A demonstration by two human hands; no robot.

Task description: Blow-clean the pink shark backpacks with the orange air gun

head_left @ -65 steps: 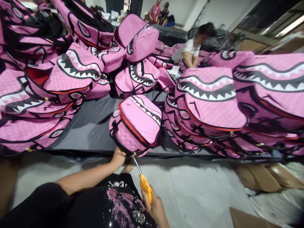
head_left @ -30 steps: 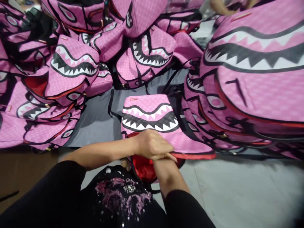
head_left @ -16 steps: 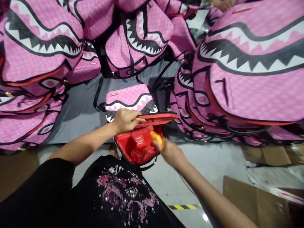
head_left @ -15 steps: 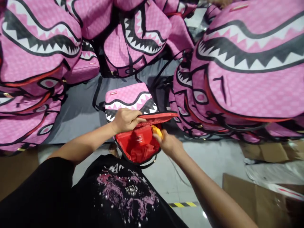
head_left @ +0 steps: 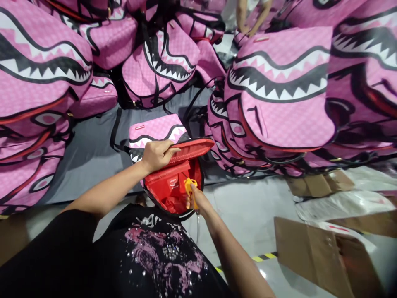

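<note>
A small pink backpack [head_left: 158, 124] with a shark-mouth print lies at the table's near edge, its red-lined main compartment [head_left: 172, 186] unzipped and facing me. My left hand [head_left: 157, 156] pinches the edge of the raised flap [head_left: 194, 148] and holds it up. In my right hand [head_left: 198, 198] is a yellow air blow gun [head_left: 190, 186], held at the right side of the opening and partly covered by my fingers. From its handle a thin clear hose [head_left: 198, 227] hangs down.
Large pink backpacks are stacked at the left [head_left: 37, 91] and right [head_left: 279, 82] of the grey-covered table [head_left: 89, 140]. More bags fill the back, where another person's hands [head_left: 251, 25] show. Flattened cardboard [head_left: 310, 252] and plastic wrapping [head_left: 344, 205] lie on the floor at the right.
My right hand has drawn the air blow gun down and toward me, and more of the tool shows now. My left hand keeps the flap up. The view has shifted to the right.
</note>
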